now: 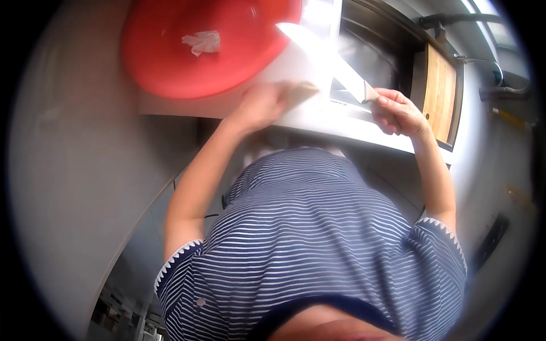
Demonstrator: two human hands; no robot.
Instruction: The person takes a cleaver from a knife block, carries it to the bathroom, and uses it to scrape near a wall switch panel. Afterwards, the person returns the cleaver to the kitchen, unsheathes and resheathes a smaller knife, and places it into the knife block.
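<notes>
My right hand (397, 112) is closed around the pale handle of a kitchen knife (327, 59). The broad blade points up and left, its tip overlapping the right rim of a red basin (165, 85) in the view. Lower and to the left, my left hand (263, 107) is smeared by motion. Its fingers close on a pale tan piece (301, 92), too blurred to name. The basin sits on the white counter (358, 126), and a crumpled whitish scrap (203, 42) lies inside it.
Behind the knife is a dark metal sink (381, 42). A wooden cutting board (441, 91) stands at the sink's right end, near a thin curved metal pipe (483, 61). The counter's front edge runs just ahead of my striped shirt.
</notes>
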